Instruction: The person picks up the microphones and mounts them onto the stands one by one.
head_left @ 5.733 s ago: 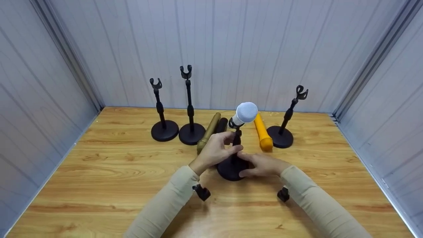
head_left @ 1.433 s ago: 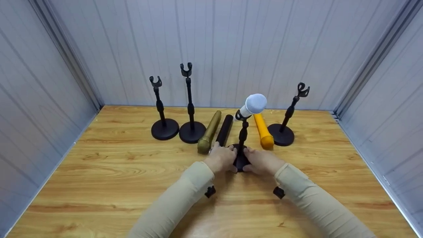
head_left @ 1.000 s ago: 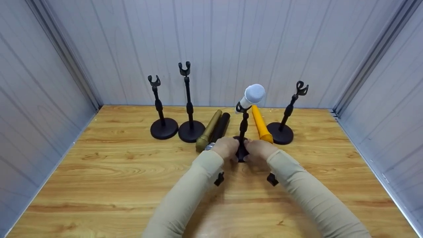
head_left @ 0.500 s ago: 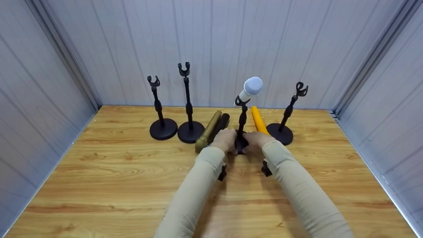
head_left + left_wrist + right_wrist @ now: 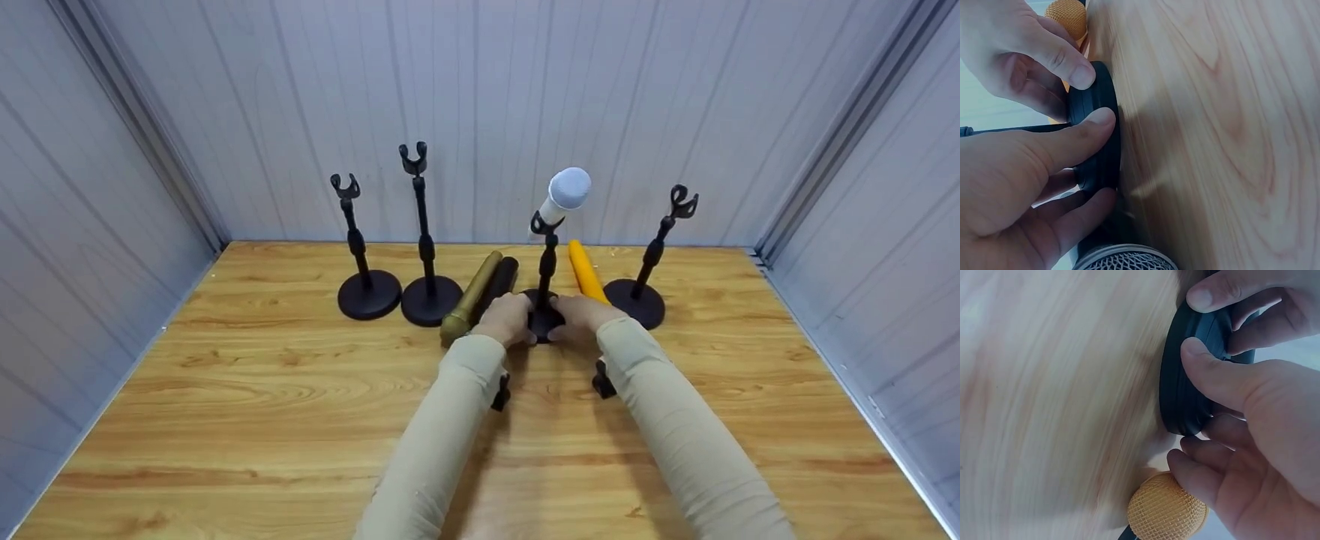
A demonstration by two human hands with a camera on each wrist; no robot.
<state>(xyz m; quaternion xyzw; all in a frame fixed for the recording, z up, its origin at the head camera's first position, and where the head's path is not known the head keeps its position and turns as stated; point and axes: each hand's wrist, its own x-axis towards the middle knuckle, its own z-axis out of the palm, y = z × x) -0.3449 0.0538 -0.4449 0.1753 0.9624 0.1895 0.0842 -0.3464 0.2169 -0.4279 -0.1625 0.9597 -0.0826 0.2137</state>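
Observation:
A white microphone sits tilted in the clip of a black microphone stand, which stands upright mid-table. My left hand grips the left side of its round base, the thumb on the rim in the left wrist view. From the other side my right hand holds the same base, its thumb on the edge too. Close by my left hand lie a black microphone, its silver mesh head seen in the left wrist view, and an olive-gold microphone. An orange microphone lies beside my right hand, which hides its head.
Two black stands with bare clips, a shorter one and a taller one, stand to the left. Another bare stand is at the right. A panelled wall closes off the back of the wooden table.
The stand with the white microphone has moved away from me, toward the back wall, between the lying microphones. My left hand has gone from its pole down to its base. Lately the motion is slight.

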